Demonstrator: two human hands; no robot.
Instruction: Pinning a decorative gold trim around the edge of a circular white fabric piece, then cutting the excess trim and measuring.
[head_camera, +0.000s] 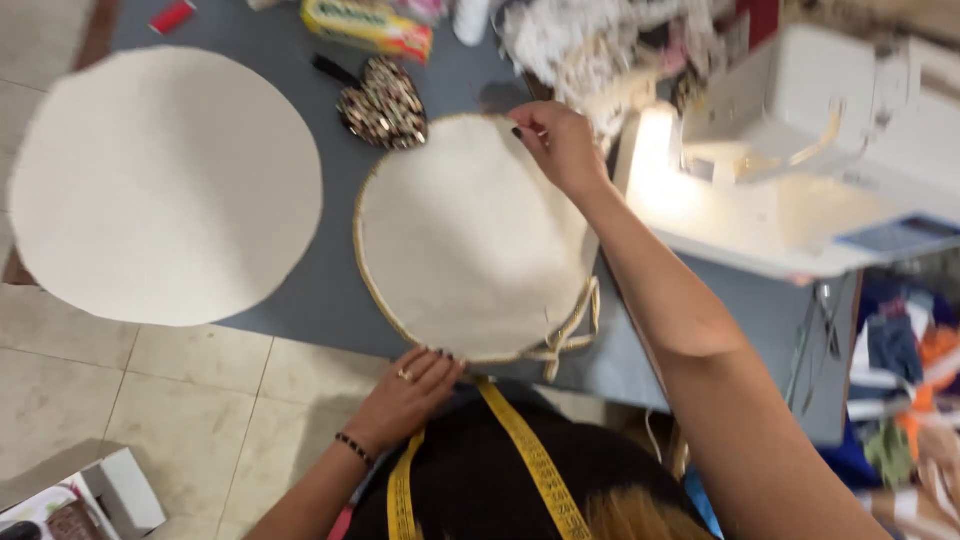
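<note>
A round cream fabric piece (470, 235) edged with gold cord trim lies on the grey table (330, 300). My right hand (558, 145) pinches its far edge near the sewing machine. My left hand (408, 393) rests with its fingertips on the near edge, a ring on one finger and a dark bead bracelet at the wrist. Loose ends of the cord trim (570, 335) hang at the piece's near right side. A yellow tape measure (525, 455) drapes around my neck over a dark top.
A larger plain cream fabric circle (165, 185) overhangs the table's left edge. A sequined heart-shaped piece (383, 103) lies beyond. The white sewing machine (800, 150), lamp lit, stands at right. A yellow box (368, 27), fabric scraps and a white box (110, 490) on the tiled floor.
</note>
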